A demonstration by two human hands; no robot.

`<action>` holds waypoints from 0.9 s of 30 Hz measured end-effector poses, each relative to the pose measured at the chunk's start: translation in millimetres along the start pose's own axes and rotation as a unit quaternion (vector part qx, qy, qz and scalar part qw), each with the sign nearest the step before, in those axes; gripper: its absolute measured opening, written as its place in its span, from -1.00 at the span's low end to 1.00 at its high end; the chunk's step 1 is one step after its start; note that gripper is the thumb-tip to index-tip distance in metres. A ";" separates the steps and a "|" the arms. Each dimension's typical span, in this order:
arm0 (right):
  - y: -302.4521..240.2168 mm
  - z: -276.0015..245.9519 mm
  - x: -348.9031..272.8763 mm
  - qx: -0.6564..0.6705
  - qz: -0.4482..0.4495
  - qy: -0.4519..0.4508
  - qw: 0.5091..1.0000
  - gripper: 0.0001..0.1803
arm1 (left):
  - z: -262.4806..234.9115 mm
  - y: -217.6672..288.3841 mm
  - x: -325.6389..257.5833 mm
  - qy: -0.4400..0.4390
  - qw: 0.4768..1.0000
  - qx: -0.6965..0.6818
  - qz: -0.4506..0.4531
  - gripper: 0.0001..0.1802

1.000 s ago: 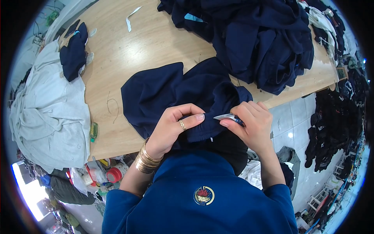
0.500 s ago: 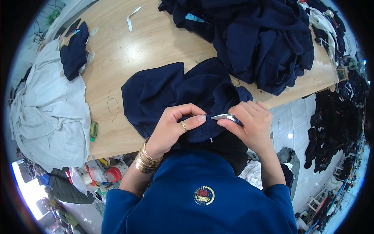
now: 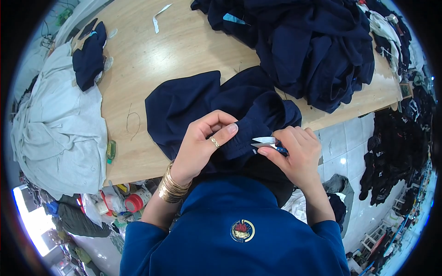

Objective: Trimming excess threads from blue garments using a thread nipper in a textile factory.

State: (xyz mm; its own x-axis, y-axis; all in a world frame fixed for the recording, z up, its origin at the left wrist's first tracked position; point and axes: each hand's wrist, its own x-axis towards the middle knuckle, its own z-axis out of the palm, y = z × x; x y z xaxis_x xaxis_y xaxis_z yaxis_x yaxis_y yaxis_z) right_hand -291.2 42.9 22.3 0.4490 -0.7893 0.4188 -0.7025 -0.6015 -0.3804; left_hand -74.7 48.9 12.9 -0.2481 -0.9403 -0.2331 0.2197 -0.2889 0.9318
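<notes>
Navy garment lies crumpled at the near edge of the bench, its near end drawn over that edge toward the lap, where dark clothing makes its outline hard to make out. The left hand is pinched nearly closed, thumb against fingers, on the garment's gathered band; the fingertips under the cloth are hidden. The right hand is curled around small scissors, covering most of the blue handle; their blades stand parted over the band, a white scrap just beside the lower tip. Whether the blades touch the cloth, I cannot tell.

Toward the bench's far right, a navy heap is cut off by the picture's top; its folds hide how many pieces it holds. Pale grey cloth covers the left edge, with a smaller navy piece on its upper part. A green bottle sits against the grey cloth near the bench's near left corner, and loose thread lies between it and the garment.
</notes>
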 end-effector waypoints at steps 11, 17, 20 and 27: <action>-0.8 -4.3 1.5 -0.007 0.013 0.006 1.000 -0.60 | 0.5 -0.7 -1.1 0.003 1.000 0.015 0.013 -0.84; -4.3 -9.1 1.3 0.042 -0.020 -0.057 0.997 -0.59 | 4.1 1.0 -2.0 0.010 0.997 0.057 0.041 -0.86; -7.2 -14.1 0.0 0.122 -0.015 -0.104 0.987 -0.58 | 3.4 0.5 -1.2 0.011 0.998 0.038 0.040 -0.86; -2.7 -11.7 0.6 0.061 0.046 -0.032 0.997 -0.62 | 3.9 -1.2 -2.3 0.026 0.999 0.024 0.033 -0.86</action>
State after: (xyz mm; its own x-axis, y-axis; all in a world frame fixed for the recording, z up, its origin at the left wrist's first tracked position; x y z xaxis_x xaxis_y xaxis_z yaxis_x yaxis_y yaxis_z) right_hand -295.5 45.6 33.2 0.4224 -0.8458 0.3260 -0.6713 -0.5336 -0.5144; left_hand -78.0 52.1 13.5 -0.1847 -0.9655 -0.1839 0.1880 -0.2183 0.9576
